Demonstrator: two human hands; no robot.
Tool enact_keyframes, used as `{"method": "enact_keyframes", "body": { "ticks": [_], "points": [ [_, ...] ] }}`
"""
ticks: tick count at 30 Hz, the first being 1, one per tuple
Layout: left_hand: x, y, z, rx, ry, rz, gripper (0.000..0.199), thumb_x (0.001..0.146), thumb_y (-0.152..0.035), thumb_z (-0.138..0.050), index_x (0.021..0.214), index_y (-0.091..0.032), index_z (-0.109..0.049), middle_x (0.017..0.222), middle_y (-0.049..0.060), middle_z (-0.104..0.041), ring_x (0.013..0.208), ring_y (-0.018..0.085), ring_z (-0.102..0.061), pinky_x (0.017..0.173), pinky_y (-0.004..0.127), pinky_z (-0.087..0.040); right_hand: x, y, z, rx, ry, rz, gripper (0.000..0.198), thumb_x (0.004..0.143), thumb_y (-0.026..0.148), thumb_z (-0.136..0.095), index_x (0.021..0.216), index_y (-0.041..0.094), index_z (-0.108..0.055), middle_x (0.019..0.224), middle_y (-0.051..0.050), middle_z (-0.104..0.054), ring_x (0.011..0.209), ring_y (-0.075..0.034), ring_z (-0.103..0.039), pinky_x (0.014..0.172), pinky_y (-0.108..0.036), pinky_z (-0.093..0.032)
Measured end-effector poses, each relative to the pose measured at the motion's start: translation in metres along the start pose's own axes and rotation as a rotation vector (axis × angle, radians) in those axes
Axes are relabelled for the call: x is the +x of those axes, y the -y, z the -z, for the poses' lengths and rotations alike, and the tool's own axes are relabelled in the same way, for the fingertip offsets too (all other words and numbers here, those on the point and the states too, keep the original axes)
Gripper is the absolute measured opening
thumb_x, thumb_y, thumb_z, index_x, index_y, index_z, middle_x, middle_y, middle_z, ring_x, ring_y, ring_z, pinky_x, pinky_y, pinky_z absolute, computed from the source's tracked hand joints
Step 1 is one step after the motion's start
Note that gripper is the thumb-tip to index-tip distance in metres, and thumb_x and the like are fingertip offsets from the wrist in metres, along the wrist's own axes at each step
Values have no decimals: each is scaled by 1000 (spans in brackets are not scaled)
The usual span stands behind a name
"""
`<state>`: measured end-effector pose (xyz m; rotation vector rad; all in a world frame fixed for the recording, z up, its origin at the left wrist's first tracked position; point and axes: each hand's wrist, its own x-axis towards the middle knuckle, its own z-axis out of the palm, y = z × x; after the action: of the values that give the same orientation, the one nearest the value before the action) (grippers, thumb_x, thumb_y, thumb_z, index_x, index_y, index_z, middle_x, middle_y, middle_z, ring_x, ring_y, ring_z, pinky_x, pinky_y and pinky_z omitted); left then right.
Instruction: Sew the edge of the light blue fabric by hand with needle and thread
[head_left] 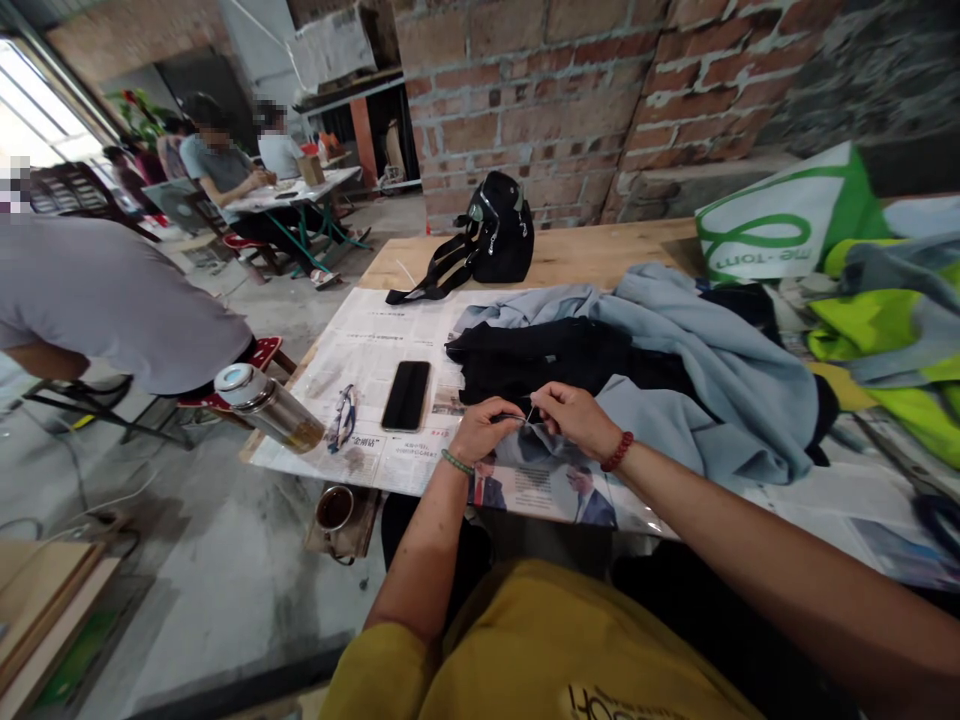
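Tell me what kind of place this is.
Probably a shared workshop or makeshift sewing room: bare brick wall, a wooden table spread with newspaper and garments, and other people seated at a table behind.

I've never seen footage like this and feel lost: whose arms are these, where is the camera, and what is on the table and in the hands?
There is one picture, taken by a camera worn on a person's head, looking forward and down, so the two bare arms are that person's own. The left hand, with a green bead bracelet, and the right hand, with a red one, meet over the table's near edge. They pinch something thin between the fingertips, perhaps thread or a needle; it is too small to tell. Just behind lie a black garment and a light blue garment. Sheets of newspaper cover the wooden table. On them lie a black phone, glasses and a metal flask on its side. Further back is a black bag. Other people sit at the left.
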<state>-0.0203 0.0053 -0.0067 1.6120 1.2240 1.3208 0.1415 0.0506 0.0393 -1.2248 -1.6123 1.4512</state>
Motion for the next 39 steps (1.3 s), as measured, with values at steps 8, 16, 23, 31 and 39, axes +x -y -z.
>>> {"method": "enact_keyframes", "body": {
  "ticks": [8, 16, 23, 31, 39],
  "points": [
    [1, 4, 0, -47, -108, 24, 8, 71, -18, -63, 76, -17, -69, 77, 1, -63, 76, 13, -56, 73, 25, -43, -3, -11, -10, -166, 136, 104, 31, 80, 41, -49, 59, 19, -48, 40, 6, -44, 36, -8, -41, 40, -21, -32],
    [1, 2, 0, -232, -164, 244, 12, 67, -23, -65, 76, -15, -66, 69, -1, -61, 62, 9, -50, 58, 21, -38, -5, -10, 13, -532, -199, 704, 19, 86, 27, -47, 93, 19, -63, 91, -8, -65, 78, -17, -60, 68, -29, -48],
    [3, 5, -2, -324, -183, 340, 16, 63, -27, -67, 73, -15, -64, 58, -5, -55, 51, 6, -42, 50, 20, -30, -21, -26, 11, -801, -40, 1056, 15, 81, 25, -57, 67, 20, -55, 94, -9, -64, 100, -24, -55, 86, -41, -44],
    [1, 2, -6, -388, -11, 394, 24, 59, -30, -74, 73, -14, -64, 65, -3, -60, 58, 8, -49, 56, 21, -37, 2, -47, 25, -915, -194, 924, 24, 79, 10, -50, 82, 22, -70, 106, -8, -65, 110, -26, -51, 86, -43, -41],
    [3, 2, -9, -426, -14, 402, 28, 57, -31, -77, 73, -13, -64, 66, -3, -59, 58, 7, -48, 58, 21, -36, -11, -45, 16, -787, -169, 984, 23, 83, 22, -54, 101, 21, -68, 108, -9, -65, 109, -25, -53, 90, -43, -42]
  ]
}}
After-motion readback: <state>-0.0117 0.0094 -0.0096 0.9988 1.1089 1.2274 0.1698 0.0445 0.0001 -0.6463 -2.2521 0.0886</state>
